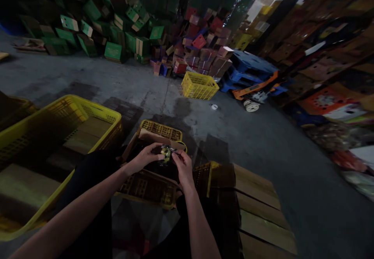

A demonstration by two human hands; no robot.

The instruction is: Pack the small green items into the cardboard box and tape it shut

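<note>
Both my hands meet over a small yellow crate lined with cardboard, close in front of me. My left hand and my right hand pinch a small yellowish object with a dark shiny part between their fingertips. The object is too small and dim to name. Both hands are closed on it from either side, a little above the crate's dark inside.
A big yellow crate lined with cardboard stands at my left. Another crate with cardboard sheets is at my right. Across the wet concrete floor lie a yellow crate, blue pallets, a pallet jack, and heaps of green and red boxes.
</note>
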